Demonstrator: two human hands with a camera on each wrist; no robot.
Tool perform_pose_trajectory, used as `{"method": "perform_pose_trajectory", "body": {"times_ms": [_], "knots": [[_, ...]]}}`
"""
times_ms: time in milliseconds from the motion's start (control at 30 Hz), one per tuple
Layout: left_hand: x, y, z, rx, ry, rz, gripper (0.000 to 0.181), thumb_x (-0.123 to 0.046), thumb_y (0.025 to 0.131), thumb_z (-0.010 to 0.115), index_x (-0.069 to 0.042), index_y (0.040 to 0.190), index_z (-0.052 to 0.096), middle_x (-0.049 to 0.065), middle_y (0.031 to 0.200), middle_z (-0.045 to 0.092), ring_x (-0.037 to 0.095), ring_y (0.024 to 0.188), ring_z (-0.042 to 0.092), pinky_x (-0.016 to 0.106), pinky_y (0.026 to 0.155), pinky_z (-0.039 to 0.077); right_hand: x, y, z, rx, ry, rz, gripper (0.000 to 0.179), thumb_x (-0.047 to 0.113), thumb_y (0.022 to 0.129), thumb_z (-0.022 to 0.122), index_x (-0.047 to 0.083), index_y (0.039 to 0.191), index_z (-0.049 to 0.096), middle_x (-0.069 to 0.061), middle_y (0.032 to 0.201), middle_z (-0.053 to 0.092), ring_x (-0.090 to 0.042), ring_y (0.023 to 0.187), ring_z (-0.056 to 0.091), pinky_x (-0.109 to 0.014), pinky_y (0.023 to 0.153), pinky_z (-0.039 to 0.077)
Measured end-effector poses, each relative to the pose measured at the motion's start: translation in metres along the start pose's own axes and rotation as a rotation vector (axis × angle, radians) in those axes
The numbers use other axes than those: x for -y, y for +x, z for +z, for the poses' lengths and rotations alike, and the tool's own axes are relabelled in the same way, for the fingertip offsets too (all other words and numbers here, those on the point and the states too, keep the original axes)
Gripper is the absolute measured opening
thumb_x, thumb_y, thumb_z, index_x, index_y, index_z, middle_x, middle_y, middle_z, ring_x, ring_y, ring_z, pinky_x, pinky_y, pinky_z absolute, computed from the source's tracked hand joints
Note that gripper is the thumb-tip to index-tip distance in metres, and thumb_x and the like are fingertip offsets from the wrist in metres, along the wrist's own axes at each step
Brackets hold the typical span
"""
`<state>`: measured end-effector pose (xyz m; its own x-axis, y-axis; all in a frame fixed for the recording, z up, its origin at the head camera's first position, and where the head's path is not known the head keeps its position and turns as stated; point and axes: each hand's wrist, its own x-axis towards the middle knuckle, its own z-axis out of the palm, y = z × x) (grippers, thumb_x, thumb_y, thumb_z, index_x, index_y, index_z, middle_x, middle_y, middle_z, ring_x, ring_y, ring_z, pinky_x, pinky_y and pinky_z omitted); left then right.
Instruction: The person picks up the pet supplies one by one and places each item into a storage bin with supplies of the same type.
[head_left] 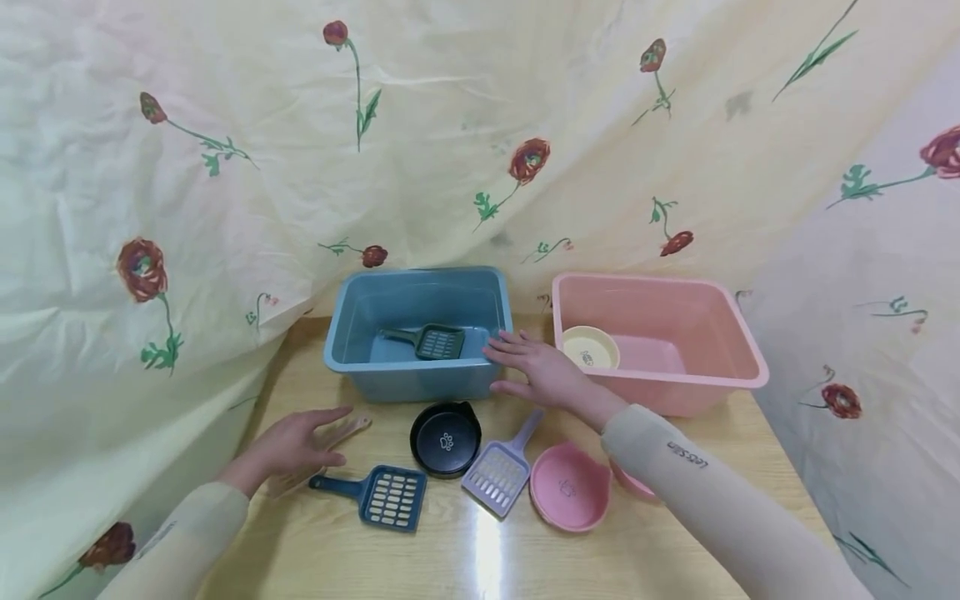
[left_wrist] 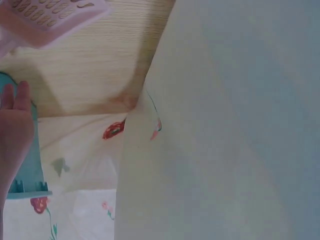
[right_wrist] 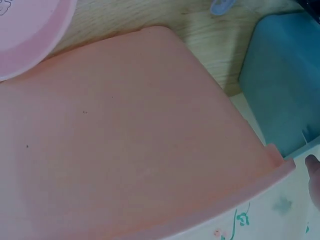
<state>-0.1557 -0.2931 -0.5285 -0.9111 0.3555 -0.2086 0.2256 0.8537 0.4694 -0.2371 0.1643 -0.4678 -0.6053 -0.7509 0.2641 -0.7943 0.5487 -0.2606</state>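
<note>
My left hand [head_left: 300,446] hovers with fingers extended over a pale pink litter scoop [left_wrist: 47,22], which it partly covers in the head view. A dark blue litter scoop [head_left: 393,497] lies just right of it. My right hand [head_left: 543,371] has its fingers spread straight at the front right corner of the blue bin [head_left: 420,383]; whether they touch the rim I cannot tell. A dark green litter scoop [head_left: 438,342] lies inside that bin. Inside the pink bin [head_left: 675,392] a cream bowl [head_left: 591,347] leans at the left end. Neither hand holds anything.
On the wooden table [head_left: 420,571] in front of the bins are a black bowl [head_left: 446,442], a lavender litter scoop [head_left: 498,477] and a pink bowl [head_left: 570,489]. Another pink bowl [head_left: 633,483] is mostly hidden by the right sleeve. Flowered cloth [head_left: 450,125] hangs behind and at both sides.
</note>
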Motion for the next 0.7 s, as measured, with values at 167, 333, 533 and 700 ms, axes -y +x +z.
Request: {"method": "perform_pose_trajectory", "body": {"times_ms": [167, 333, 533, 700], "knots": [[0.005, 0.008, -0.002, 0.014, 0.027, 0.027, 0.082, -0.038, 0.082, 0.094, -0.013, 0.153, 0.060, 0.016, 0.148, 0.065, 0.043, 0.132, 0.064, 0.064, 0.111, 0.049, -0.002, 0.000, 0.003, 0.010, -0.014, -0.006, 0.062, 0.032, 0.097, 0.081, 0.005, 0.150, 0.061, -0.017, 0.154, 0.059, -0.040, 0.148, 0.050, -0.060, 0.124, 0.036], [0.009, 0.016, 0.000, 0.030, 0.045, 0.030, 0.079, -0.033, 0.083, 0.094, -0.012, 0.151, 0.061, 0.014, 0.148, 0.066, 0.043, 0.133, 0.063, 0.064, 0.112, 0.049, -0.002, 0.000, 0.003, 0.020, -0.011, -0.001, 0.062, 0.032, 0.098, 0.079, 0.005, 0.151, 0.060, -0.016, 0.155, 0.058, -0.040, 0.149, 0.048, -0.059, 0.125, 0.034], [0.016, 0.030, 0.017, 0.063, 0.033, 0.057, 0.076, -0.032, 0.086, 0.092, -0.012, 0.152, 0.060, 0.014, 0.148, 0.065, 0.042, 0.135, 0.062, 0.063, 0.113, 0.047, -0.004, -0.002, 0.001, 0.011, -0.011, 0.015, 0.060, 0.029, 0.098, 0.080, 0.004, 0.149, 0.062, -0.017, 0.154, 0.059, -0.040, 0.150, 0.048, -0.060, 0.124, 0.036], [0.020, 0.032, 0.024, 0.080, 0.025, 0.005, 0.078, -0.032, 0.085, 0.093, -0.014, 0.153, 0.060, 0.014, 0.145, 0.067, 0.040, 0.131, 0.064, 0.063, 0.112, 0.048, -0.005, -0.003, 0.006, -0.033, -0.032, -0.020, 0.055, 0.023, 0.098, 0.080, 0.002, 0.147, 0.063, -0.018, 0.150, 0.062, -0.041, 0.147, 0.051, -0.056, 0.125, 0.036]]}}
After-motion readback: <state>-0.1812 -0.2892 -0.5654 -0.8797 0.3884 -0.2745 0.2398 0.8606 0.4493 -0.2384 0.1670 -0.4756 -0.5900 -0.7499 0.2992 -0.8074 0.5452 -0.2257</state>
